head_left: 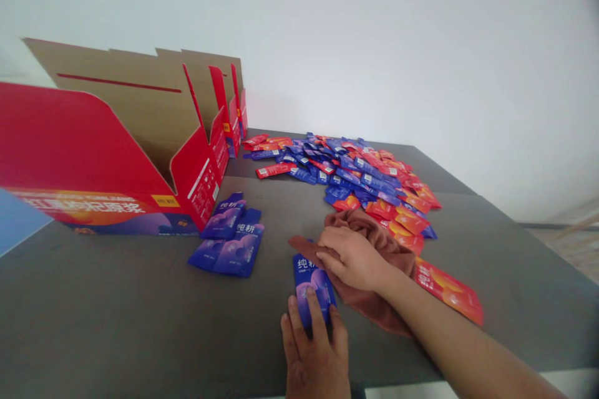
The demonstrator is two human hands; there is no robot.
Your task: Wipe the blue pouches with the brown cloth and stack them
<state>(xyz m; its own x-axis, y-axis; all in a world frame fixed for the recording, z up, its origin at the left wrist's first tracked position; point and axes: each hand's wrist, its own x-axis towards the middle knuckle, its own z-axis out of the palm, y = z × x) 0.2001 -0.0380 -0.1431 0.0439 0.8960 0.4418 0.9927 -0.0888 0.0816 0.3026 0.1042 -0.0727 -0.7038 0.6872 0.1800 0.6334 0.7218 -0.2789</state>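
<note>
A blue pouch [304, 271] with white characters lies flat on the dark table near its front edge. Spread fingers of my left hand [316, 346] rest on its lower part. My right hand [350, 259] is closed on a brown cloth [369, 305], and a fold of that cloth covers the pouch's upper right corner. The rest of the cloth lies bunched beneath and to the right of my right hand. Left of the pouch, a few blue pouches [238, 246] overlap. A red pouch [452, 293] lies right of the cloth, partly behind my right forearm.
Open red cartons [191, 190] stand in a row along the left side of the dark table [140, 318]. A large heap of blue and red pouches [349, 168] spreads over the back and right of centre. A pale wall rises behind.
</note>
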